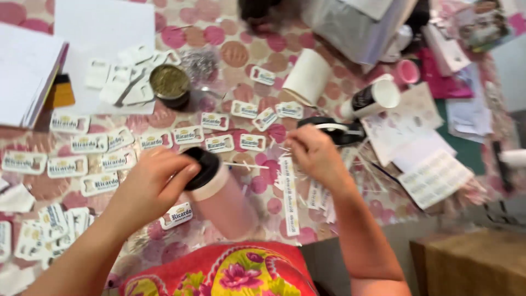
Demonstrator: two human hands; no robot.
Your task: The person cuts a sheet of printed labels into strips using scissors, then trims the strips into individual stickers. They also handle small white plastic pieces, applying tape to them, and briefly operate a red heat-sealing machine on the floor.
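— What is the left hand (156,183) on?

— A pink bottle (222,200) with a black cap (203,167). The bottle lies tilted near the table's front edge, just above the person's flowered top (230,271). The fingers curl around the cap, closed on it.

— And the right hand (315,153)?

— It hovers to the right of the bottle, fingers pinched together above a long white strip (289,197) and a fan of similar strips (320,194). It seems to pinch something thin, but the blur hides what, so I can't tell whether it holds anything.

— What lies around them?

— White labels (87,143) in rows across the dotted tablecloth (235,55), left of the bottle, with more in a loose pile (49,225) at the lower left. Beyond the right hand sits a black tape dispenser (334,130), and past that a white tube (372,98) lying on its side and a paper cup (308,77) tipped over.

— Anything farther back?

— A round tin (170,83) with greenish contents beside a white sheet (104,33), a stack of paper (24,71) at the far left, and a sheet of small stickers (435,178) at the right.
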